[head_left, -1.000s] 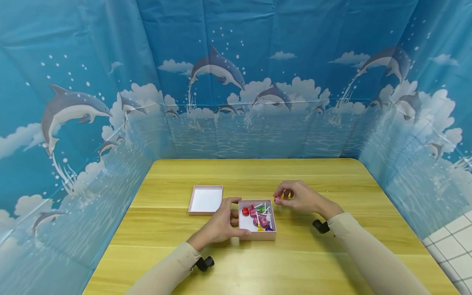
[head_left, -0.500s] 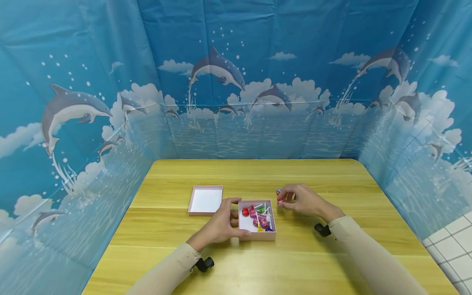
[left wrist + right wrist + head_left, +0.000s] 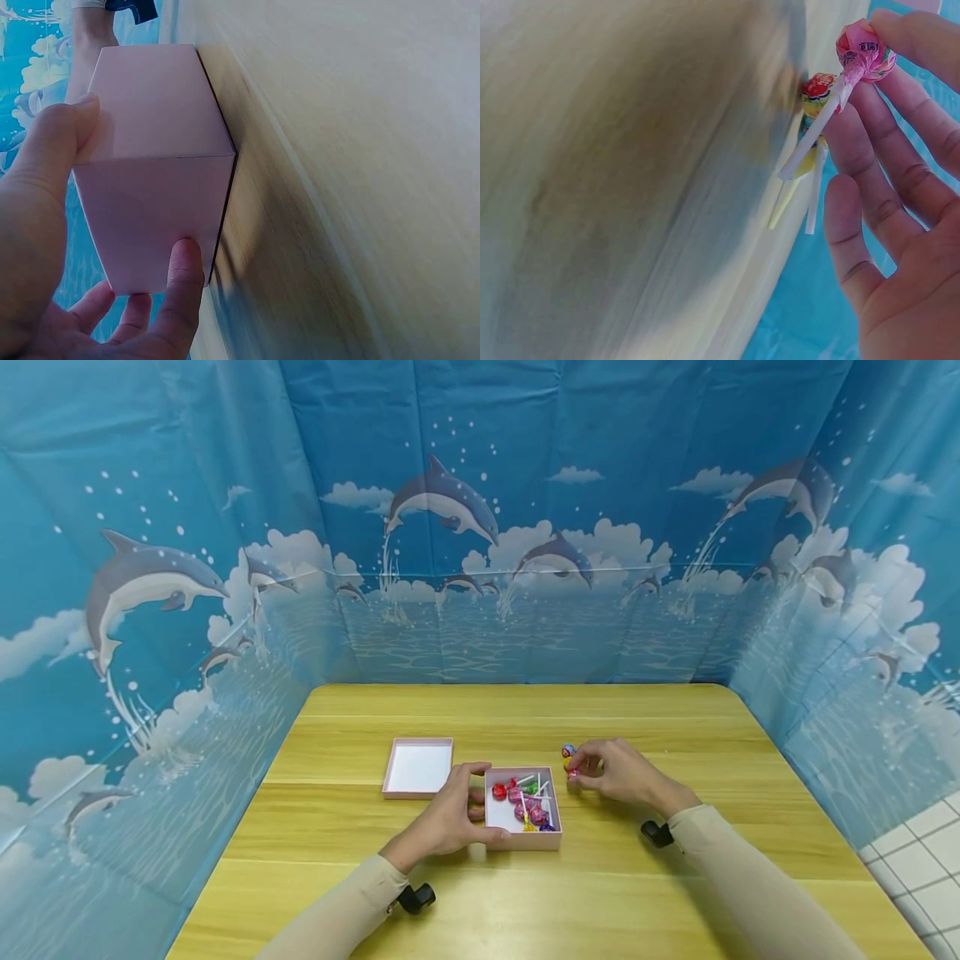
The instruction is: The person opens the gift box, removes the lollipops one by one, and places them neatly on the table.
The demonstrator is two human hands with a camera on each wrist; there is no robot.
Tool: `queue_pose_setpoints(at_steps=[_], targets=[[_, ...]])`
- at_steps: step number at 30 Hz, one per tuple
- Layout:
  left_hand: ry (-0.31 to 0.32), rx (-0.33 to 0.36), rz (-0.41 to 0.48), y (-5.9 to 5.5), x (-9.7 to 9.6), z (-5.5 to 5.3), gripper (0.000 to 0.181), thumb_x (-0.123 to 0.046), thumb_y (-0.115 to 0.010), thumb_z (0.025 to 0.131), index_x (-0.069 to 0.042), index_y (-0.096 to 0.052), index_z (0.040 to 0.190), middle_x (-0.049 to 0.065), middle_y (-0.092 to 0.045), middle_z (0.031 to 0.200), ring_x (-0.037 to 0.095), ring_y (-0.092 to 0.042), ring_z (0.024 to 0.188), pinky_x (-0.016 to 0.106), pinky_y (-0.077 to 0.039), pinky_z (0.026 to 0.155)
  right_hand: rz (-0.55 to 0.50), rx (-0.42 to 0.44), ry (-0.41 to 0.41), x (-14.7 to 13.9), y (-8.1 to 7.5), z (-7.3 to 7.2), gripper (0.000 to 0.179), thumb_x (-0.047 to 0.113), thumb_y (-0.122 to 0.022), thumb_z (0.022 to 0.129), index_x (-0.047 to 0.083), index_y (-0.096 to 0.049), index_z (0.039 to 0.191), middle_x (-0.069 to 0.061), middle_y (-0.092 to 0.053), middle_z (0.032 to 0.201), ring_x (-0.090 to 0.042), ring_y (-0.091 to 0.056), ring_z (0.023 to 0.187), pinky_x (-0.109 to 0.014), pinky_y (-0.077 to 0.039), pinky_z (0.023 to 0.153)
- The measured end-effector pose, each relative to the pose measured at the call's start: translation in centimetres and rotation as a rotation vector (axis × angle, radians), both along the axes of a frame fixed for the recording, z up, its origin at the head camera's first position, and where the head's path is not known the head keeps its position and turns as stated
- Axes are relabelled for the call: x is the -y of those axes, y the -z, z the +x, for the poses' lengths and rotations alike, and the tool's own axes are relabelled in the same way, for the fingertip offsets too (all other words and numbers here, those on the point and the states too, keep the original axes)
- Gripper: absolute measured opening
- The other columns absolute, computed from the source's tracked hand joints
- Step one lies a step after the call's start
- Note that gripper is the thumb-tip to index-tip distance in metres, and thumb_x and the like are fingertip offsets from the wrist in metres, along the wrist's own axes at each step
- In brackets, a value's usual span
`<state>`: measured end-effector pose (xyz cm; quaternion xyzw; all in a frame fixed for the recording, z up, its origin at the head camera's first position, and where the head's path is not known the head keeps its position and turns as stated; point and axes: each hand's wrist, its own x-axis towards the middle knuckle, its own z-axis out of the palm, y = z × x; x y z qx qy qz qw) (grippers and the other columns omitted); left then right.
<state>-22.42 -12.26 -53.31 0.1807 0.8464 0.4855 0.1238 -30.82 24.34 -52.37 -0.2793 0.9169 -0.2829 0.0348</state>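
A square pink box (image 3: 523, 841) without its lid sits mid-table, with several wrapped lollipops (image 3: 520, 811) inside. My left hand (image 3: 444, 820) grips the box from its left, thumb on the near wall; in the left wrist view one finger presses the adjoining pink side (image 3: 157, 217). Just right of the box, my right hand (image 3: 626, 774) pinches a pink-wrapped lollipop (image 3: 861, 51) by its head, its white stick pointing down and away. Other lollipops (image 3: 819, 84), in yellow, red and blue wrappers, are right behind it. The right wrist view cannot settle whether they touch it.
The box lid (image 3: 420, 767) lies inner side up on the wooden table (image 3: 360, 714), behind and left of the box. Blue dolphin-print curtains (image 3: 450, 627) hang around the table's back and sides. White tiles (image 3: 926, 843) show at the far right.
My right hand has shifted slightly right and toward me with the pink lollipop, and the lollipops behind it have come into sight. My left hand and the box have stayed in place.
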Motion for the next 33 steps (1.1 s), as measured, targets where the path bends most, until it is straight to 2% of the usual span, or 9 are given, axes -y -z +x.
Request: queue_pose_setpoints(at_steps=[5,11,20,21,26,27,28,33], targets=[[-0.002,-0.001,-0.013,0.1,0.0,0.0,0.114,-0.030,-0.105,0.091,-0.015,-0.034,0.179,0.016,-0.051,0.162,0.021,-0.067,0.131,0.026,-0.065,0.105,0.006,-0.004,-0.001,0.0,0.3,0.0,0.010,0.022,-0.092,0.104,0.023,-0.087,0.112,0.013,-0.081,0.102,-0.004,-0.068,0.085,-0.025,-0.059,0.077],[0.000,-0.020,-0.011,0.2,0.0,-0.1,0.114,-0.030,-0.105,0.091,-0.013,-0.034,0.179,0.018,-0.050,0.163,0.024,-0.067,0.132,0.028,-0.066,0.105,0.015,-0.023,0.009,-0.1,0.9,-0.3,0.011,0.026,-0.093,0.103,0.025,-0.086,0.110,0.013,-0.079,0.102,-0.001,-0.068,0.087,-0.026,-0.060,0.080],[-0.002,-0.017,-0.011,0.3,0.0,0.0,0.114,-0.030,-0.105,0.091,-0.014,-0.034,0.179,0.015,-0.051,0.161,0.023,-0.068,0.131,0.029,-0.067,0.105,0.014,-0.036,0.002,-0.1,1.5,-0.6,0.010,0.025,-0.094,0.103,0.025,-0.086,0.108,0.013,-0.079,0.100,0.002,-0.067,0.086,-0.026,-0.061,0.080],[-0.006,-0.007,0.000,0.9,0.1,-0.3,0.115,-0.036,-0.106,0.089,-0.018,-0.035,0.179,0.012,-0.052,0.160,0.020,-0.068,0.130,0.027,-0.066,0.105,0.012,-0.036,0.000,0.0,1.5,-0.6,0.010,0.024,-0.094,0.102,0.025,-0.086,0.108,0.013,-0.079,0.101,0.002,-0.067,0.086,-0.026,-0.061,0.080],[0.000,0.002,0.015,1.1,0.2,-0.6,0.117,-0.038,-0.106,0.089,-0.017,-0.035,0.179,0.012,-0.052,0.160,0.020,-0.068,0.130,0.028,-0.067,0.106,0.009,-0.045,-0.005,0.1,1.5,-0.7,0.010,0.023,-0.094,0.102,0.025,-0.086,0.107,0.012,-0.078,0.101,0.002,-0.065,0.085,-0.025,-0.059,0.078],[0.001,0.003,0.016,1.0,0.2,-0.5,0.117,-0.038,-0.106,0.089,-0.016,-0.035,0.179,0.012,-0.051,0.161,0.021,-0.068,0.130,0.027,-0.067,0.105,0.008,-0.045,-0.005,0.1,1.6,-0.7,0.010,0.023,-0.094,0.102,0.025,-0.086,0.107,0.012,-0.078,0.101,0.002,-0.065,0.084,-0.025,-0.059,0.078],[0.005,-0.004,0.010,0.4,0.1,-0.2,0.115,-0.032,-0.105,0.091,-0.013,-0.034,0.179,0.015,-0.051,0.162,0.024,-0.068,0.131,0.029,-0.067,0.106,0.008,-0.046,-0.005,0.0,1.6,-0.7,0.010,0.023,-0.094,0.102,0.025,-0.086,0.107,0.012,-0.078,0.101,0.002,-0.065,0.084,-0.025,-0.058,0.077],[0.001,0.004,0.010,0.1,0.0,0.0,0.114,-0.031,-0.105,0.092,-0.014,-0.034,0.179,0.014,-0.049,0.165,0.026,-0.068,0.133,0.029,-0.067,0.107,0.004,-0.041,-0.002,0.0,1.6,-0.7,0.010,0.023,-0.094,0.103,0.025,-0.086,0.108,0.012,-0.078,0.101,0.001,-0.064,0.083,-0.025,-0.057,0.076]])
